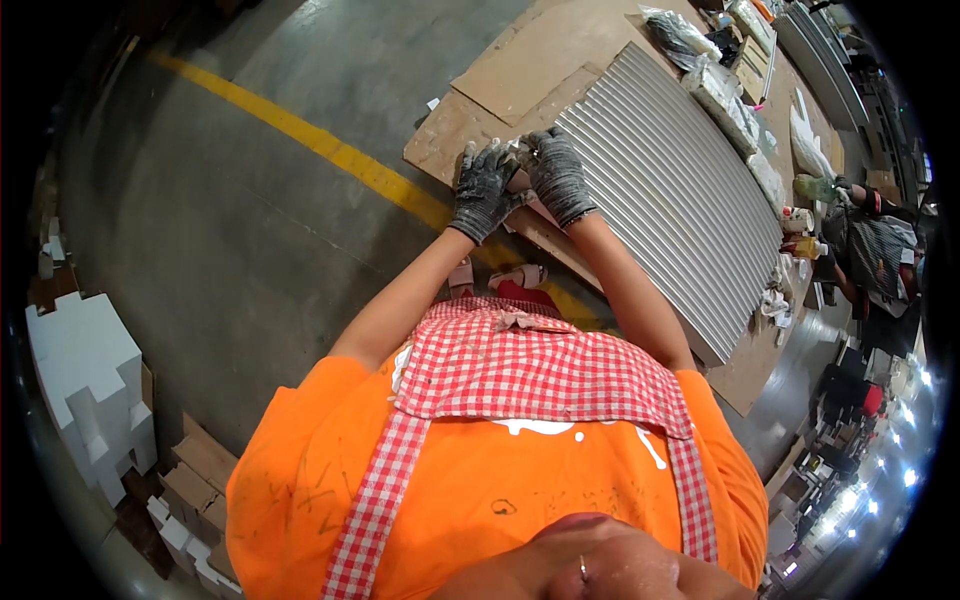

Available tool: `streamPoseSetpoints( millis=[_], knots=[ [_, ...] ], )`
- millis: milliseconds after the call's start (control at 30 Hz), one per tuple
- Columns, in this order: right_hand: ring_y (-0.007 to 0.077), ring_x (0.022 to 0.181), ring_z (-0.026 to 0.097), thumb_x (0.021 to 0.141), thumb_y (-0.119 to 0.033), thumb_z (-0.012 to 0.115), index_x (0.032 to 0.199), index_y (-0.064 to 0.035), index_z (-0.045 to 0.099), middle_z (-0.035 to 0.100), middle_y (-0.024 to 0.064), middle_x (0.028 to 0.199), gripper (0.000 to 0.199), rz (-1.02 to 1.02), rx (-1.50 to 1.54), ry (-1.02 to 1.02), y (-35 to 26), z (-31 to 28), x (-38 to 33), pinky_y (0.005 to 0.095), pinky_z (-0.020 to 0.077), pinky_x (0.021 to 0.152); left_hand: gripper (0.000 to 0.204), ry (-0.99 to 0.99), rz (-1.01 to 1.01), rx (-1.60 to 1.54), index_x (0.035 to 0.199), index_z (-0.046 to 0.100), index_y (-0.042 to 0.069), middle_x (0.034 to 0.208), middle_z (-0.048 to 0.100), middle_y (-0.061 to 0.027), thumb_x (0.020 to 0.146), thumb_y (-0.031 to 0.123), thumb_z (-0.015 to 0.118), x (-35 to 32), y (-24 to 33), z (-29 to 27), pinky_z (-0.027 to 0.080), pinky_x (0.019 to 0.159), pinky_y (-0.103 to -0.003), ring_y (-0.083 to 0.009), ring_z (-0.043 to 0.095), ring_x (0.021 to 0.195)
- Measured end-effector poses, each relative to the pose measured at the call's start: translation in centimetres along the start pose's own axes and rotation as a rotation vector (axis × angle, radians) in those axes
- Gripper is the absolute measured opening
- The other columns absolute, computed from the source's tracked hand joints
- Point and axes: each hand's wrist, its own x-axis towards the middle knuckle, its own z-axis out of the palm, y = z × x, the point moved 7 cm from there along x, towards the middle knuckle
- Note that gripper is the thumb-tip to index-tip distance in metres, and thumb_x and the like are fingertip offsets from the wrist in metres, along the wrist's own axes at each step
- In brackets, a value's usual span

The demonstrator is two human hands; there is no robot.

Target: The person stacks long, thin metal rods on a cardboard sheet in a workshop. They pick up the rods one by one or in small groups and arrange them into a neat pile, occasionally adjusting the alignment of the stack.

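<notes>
My left hand, in a dark grey work glove, is at the near left corner of the table, its fingers bent inward. Close beside it my right hand, in a similar glove, has its fingers curled toward the left one. Between the fingertips shows a small pale, shiny bit, too small to name; the gloves partly cover it. Just right of my right hand lies a wide row of silvery metal bars, packed side by side on the table.
The cardboard-covered worktable stretches away to the right. Plastic-wrapped bundles line the metal bars' far side. Another person stands across the table. Yellow tape crosses the grey floor. White foam blocks and cardboard boxes stand at the left.
</notes>
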Motion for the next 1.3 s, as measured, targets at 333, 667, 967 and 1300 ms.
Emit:
streamPoseSetpoints(
  millis=[333, 667, 967, 1300],
  knots=[
    [0.0360, 0.096, 0.061, 0.079, -0.015, 0.071, 0.101, -0.0017, 0.072, 0.066, 0.0217, 0.098, 0.025, 0.010, 0.044, 0.022, -0.6, -0.7, -0.5, 0.0441, 0.0532, 0.086, 0.072, -0.027, 0.023, 0.024, 0.135, 0.055, 0.014, 0.142, 0.050, -0.0118, 0.078, 0.056, 0.071, 0.0, 0.2, -0.4, 0.015, 0.119, -0.055, -0.0307, 0.039, 0.138],
    [0.0401, 0.085, 0.062, 0.064, -0.028, 0.073, 0.080, -0.0013, 0.068, 0.065, 0.0247, 0.081, 0.032, -0.026, 0.119, 0.169, 0.1, -2.7, -4.1, 0.0465, 0.0510, 0.079, 0.085, 0.094, 0.111, 0.043, 0.147, 0.043, 0.014, 0.153, 0.040, -0.0123, 0.077, 0.055, 0.068, 0.5, -1.3, 1.2, 0.014, 0.117, -0.059, -0.0295, 0.032, 0.144],
    [0.0336, 0.091, 0.061, 0.086, -0.021, 0.062, 0.092, -0.0010, 0.064, 0.063, 0.0194, 0.092, 0.021, 0.127, -0.019, 0.209, -0.2, -2.4, -7.1, 0.0435, 0.0531, 0.081, 0.069, 0.154, 0.336, -0.078, 0.145, 0.048, 0.013, 0.153, 0.041, -0.0112, 0.084, 0.038, 0.070, 0.6, 0.9, -3.2, 0.015, 0.120, -0.052, -0.0253, 0.035, 0.144],
    [0.0312, 0.104, 0.059, 0.096, -0.022, 0.056, 0.111, -0.0035, 0.062, 0.059, 0.0177, 0.106, 0.025, 0.706, 0.100, 0.342, 11.1, -8.6, -23.0, 0.0408, 0.0506, 0.093, 0.048, 0.187, 0.514, -0.202, 0.130, 0.062, 0.010, 0.138, 0.059, -0.0082, 0.089, 0.033, 0.071, 0.4, 1.2, -5.1, 0.030, 0.112, -0.049, -0.0272, 0.050, 0.132]
  ],
)
